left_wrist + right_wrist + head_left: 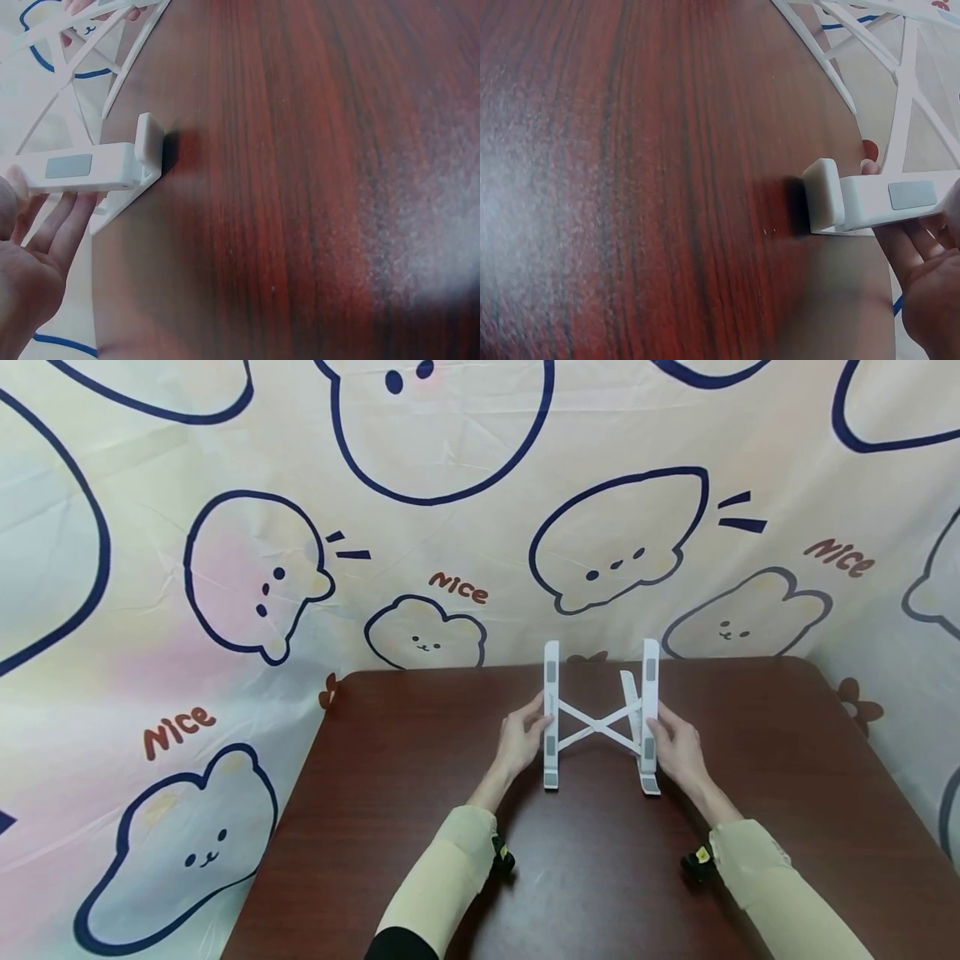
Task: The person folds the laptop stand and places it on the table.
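A white folding laptop stand [551, 727] stands spread on the dark wooden table, its two long arms joined by crossed bars. Grey pads line the arms, and each front end has an upturned lip. My left hand [519, 735] grips the left arm from its outer side, thumb above and fingers underneath, as the left wrist view shows with the stand's arm [75, 166]. On the opposite side my right hand [678, 747] holds the right arm the same way; in the right wrist view the fingers curl under that stand arm [900, 199].
The brown wooden table [420, 760] reaches back to a pale curtain [450, 543] printed with blue-outlined cartoon figures, which also hangs along the left and right sides. A small black device [502, 857] sits at the left wrist, another black device [699, 862] at the right.
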Motion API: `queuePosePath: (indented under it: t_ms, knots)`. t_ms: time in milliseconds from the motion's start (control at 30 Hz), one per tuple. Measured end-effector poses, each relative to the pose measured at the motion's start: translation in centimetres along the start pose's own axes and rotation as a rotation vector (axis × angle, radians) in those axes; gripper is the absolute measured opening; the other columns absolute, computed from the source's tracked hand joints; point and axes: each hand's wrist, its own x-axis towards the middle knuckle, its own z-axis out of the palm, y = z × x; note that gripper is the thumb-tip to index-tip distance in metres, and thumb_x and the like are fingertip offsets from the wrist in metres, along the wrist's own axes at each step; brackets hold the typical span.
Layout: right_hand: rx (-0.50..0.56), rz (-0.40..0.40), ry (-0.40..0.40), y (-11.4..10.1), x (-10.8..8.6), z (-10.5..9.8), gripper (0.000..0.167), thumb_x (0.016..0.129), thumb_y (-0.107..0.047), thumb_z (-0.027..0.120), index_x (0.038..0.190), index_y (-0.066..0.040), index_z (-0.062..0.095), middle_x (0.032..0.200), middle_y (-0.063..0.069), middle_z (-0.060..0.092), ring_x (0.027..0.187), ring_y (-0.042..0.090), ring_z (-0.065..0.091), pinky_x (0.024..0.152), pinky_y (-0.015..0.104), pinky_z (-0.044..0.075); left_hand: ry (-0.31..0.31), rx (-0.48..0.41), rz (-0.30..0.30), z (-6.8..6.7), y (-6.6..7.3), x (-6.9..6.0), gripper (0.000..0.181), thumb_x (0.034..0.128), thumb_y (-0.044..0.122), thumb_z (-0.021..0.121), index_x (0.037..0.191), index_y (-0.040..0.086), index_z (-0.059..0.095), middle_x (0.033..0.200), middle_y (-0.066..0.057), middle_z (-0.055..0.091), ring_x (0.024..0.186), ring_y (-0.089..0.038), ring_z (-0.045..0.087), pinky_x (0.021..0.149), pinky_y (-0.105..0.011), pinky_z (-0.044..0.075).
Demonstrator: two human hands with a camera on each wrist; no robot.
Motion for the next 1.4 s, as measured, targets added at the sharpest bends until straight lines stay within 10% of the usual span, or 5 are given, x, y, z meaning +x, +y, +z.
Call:
queuePosePath:
  t_ms: [300, 700, 867, 1100, 1400]
  knots:
    - [0.099, 0.019, -0.018, 0.14, 0.06, 0.24, 0.051, 0.116, -0.012, 0.052, 0.164, 0.003, 0.043, 0.156, 0.035, 0.054, 0.117, 0.028, 0.074, 0.084, 0.000, 0.047, 0.015, 0.042, 0.020, -0.08, 0.15, 0.04, 0.053, 0.1101, 0.017, 0.068, 0.161, 0.025, 0.057, 0.127, -0.016, 0.082, 0.104, -0.025, 0.079, 0.090, -0.037, 0.066]
    - [0.137, 0.017, -0.035, 0.34, 0.25, 0.25, 0.050, 0.116, -0.013, 0.053, 0.161, 0.008, 0.045, 0.165, 0.030, 0.046, 0.148, 0.038, 0.053, 0.094, -0.005, 0.038, 0.010, 0.010, 0.044, -0.27, -0.17, -0.01, 0.052, 0.1093, 0.014, 0.069, 0.160, 0.021, 0.058, 0.127, -0.019, 0.081, 0.117, -0.032, 0.078, 0.098, -0.041, 0.066]
    - [0.185, 0.030, -0.066, 0.28, 0.21, 0.05, 0.051, 0.117, -0.011, 0.050, 0.164, 0.006, 0.040, 0.159, 0.035, 0.051, 0.103, -0.002, 0.075, 0.090, -0.002, 0.045, 0.019, 0.031, 0.085, -0.25, -0.46, 0.30, 0.051, 0.1084, 0.013, 0.070, 0.159, 0.017, 0.060, 0.123, -0.020, 0.082, 0.114, -0.033, 0.079, 0.091, -0.040, 0.068]
    - [0.127, 0.043, -0.097, 0.33, 0.09, 0.08, 0.054, 0.119, -0.015, 0.046, 0.169, 0.002, 0.035, 0.166, 0.034, 0.044, 0.148, 0.040, 0.057, 0.121, 0.030, 0.050, 0.007, 0.021, 0.075, -0.31, -0.44, 0.24, 0.051, 0.1086, 0.013, 0.070, 0.159, 0.017, 0.060, 0.125, -0.021, 0.081, 0.109, -0.033, 0.080, 0.083, -0.034, 0.069]
    - [0.338, 0.105, -0.057, 0.21, -0.29, 0.66, 0.054, 0.117, -0.008, 0.046, 0.169, 0.001, 0.034, 0.150, 0.047, 0.053, 0.075, -0.014, 0.068, 0.075, 0.007, 0.057, 0.018, 0.051, 0.073, -0.14, -0.40, 0.26, 0.052, 0.1081, 0.015, 0.071, 0.159, 0.018, 0.060, 0.124, -0.019, 0.082, 0.113, -0.030, 0.079, 0.092, -0.038, 0.067]
